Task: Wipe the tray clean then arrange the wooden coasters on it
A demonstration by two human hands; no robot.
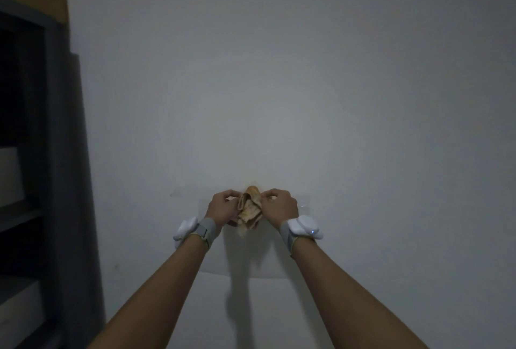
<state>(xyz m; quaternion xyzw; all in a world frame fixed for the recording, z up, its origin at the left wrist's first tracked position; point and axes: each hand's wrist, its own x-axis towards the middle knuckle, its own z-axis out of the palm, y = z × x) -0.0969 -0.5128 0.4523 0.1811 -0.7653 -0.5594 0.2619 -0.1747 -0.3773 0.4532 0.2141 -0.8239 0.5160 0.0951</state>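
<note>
Nearest to me, both bare forearms reach forward over a plain white surface, each wrist wrapped in a grey strap carrying a white rounded sensor: the left wristband and the right wristband, the right one showing a small blue light. Beyond them, my left hand and right hand face each other with fingers curled, both pinching a crumpled tan-and-cream cloth that bunches between them and hangs a little below the fingers. The cloth casts a long shadow towards me. Under and around the hands I make out the faint outline of a pale, nearly clear rectangular tray, its near edge showing as a thin line between the forearms and its far corners just visible past the hands; I cannot tell whether the cloth touches it. I see no wooden coasters. On the far left stands a dark grey shelving unit.
</note>
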